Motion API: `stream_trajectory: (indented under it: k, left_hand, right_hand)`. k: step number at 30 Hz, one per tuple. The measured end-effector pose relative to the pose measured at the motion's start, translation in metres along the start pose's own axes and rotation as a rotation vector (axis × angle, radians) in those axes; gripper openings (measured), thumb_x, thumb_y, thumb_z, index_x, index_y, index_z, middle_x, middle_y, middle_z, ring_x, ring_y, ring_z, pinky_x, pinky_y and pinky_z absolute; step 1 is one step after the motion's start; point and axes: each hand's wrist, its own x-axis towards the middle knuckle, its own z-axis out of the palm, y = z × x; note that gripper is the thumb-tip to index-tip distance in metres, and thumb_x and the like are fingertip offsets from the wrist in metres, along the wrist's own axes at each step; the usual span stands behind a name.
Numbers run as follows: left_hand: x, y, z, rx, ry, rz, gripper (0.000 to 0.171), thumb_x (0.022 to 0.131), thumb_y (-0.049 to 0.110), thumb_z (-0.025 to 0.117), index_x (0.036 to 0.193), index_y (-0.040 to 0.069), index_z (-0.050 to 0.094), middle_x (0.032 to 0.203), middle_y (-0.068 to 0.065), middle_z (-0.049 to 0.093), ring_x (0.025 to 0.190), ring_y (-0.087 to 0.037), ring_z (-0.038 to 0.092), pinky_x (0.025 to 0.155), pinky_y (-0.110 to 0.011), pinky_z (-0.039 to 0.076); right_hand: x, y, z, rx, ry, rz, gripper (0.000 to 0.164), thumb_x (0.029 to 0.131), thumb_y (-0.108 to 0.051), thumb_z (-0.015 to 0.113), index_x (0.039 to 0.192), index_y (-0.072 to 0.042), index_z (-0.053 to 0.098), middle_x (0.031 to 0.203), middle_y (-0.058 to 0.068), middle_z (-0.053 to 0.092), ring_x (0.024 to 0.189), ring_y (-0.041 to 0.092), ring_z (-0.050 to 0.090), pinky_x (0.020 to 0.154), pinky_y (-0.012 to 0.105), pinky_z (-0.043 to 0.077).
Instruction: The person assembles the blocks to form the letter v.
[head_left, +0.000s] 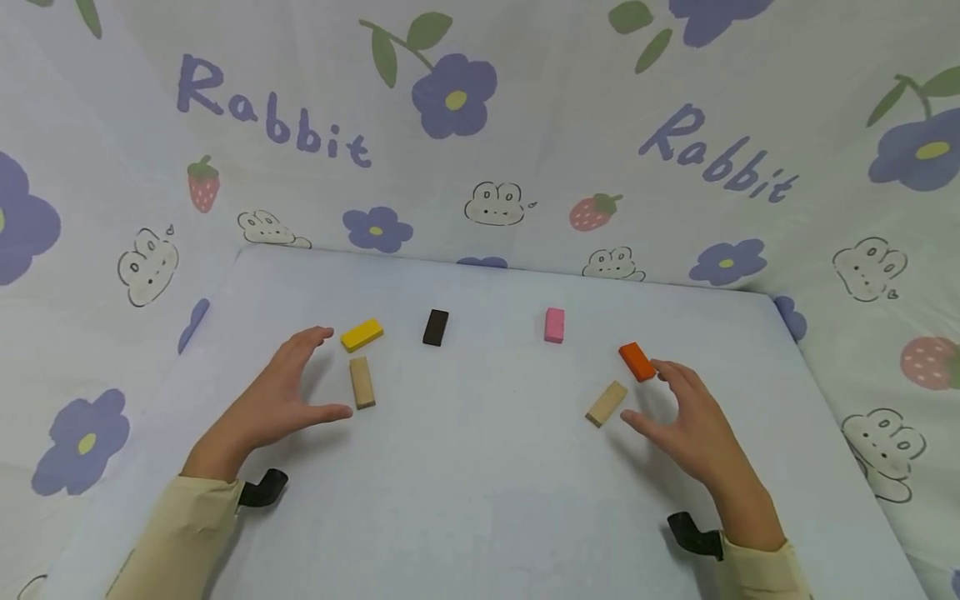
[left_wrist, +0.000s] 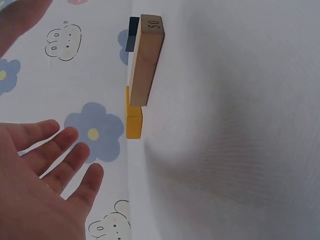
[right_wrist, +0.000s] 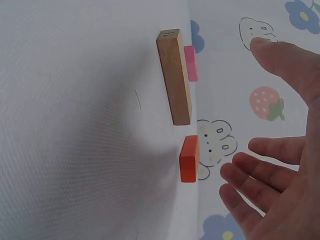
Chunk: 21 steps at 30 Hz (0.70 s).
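My left hand [head_left: 273, 396] hovers at the left with thumb and fingers spread, holding nothing. Just right of it lie a yellow block [head_left: 362, 335] and a plain wooden block [head_left: 362, 383], whose end reads "50" in the left wrist view [left_wrist: 152, 23]. On the other side my right hand [head_left: 693, 425] is also spread and holds nothing. Its fingertips are close to an orange block [head_left: 637, 362]; whether they touch is unclear in the head view, but the right wrist view shows a gap. A second wooden block [head_left: 606, 404] lies left of its thumb, a number on its end.
Farther back on the white table [head_left: 480, 500] lie a black block [head_left: 436, 327] and a pink block [head_left: 554, 325]. A patterned cloth [head_left: 525, 158] with flowers and rabbits rises behind the table's back edge and hangs along both sides. Both wrists carry small black camera mounts.
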Motion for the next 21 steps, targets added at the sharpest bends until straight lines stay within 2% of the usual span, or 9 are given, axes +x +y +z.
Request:
stream_trajectory:
  k: [7,17,21]
  left_hand:
    - [0.003,-0.003,0.006,-0.018,-0.009,0.002,0.116,0.082,0.048,0.095,0.169,0.01,0.029,0.172,-0.018,0.028,0.151,-0.043,0.037,0.118,-0.069,0.035]
    - [0.008,-0.002,0.01,0.003,-0.027,0.001,0.113,0.084,0.044,0.094,0.168,0.006,0.029,0.169,-0.02,0.031,0.149,-0.043,0.039,0.118,-0.068,0.035]
    - [0.011,-0.002,0.013,0.008,-0.043,0.0,0.113,0.084,0.045,0.094,0.168,0.006,0.029,0.169,-0.02,0.031,0.148,-0.044,0.04,0.118,-0.068,0.036]
  right_hand:
    - [0.0,-0.002,0.005,0.018,-0.026,0.02,0.091,0.093,-0.049,0.085,0.16,-0.003,0.044,0.163,0.025,0.04,0.146,0.049,0.041,0.111,0.076,0.038]
    - [0.003,-0.007,0.008,0.032,-0.039,0.001,0.081,0.092,-0.042,0.088,0.151,-0.001,0.051,0.159,0.024,0.043,0.143,0.048,0.042,0.112,0.074,0.038]
    - [0.005,-0.006,0.014,0.027,-0.041,0.005,0.081,0.093,-0.039,0.088,0.153,0.0,0.051,0.158,0.024,0.044,0.143,0.047,0.043,0.112,0.073,0.04]
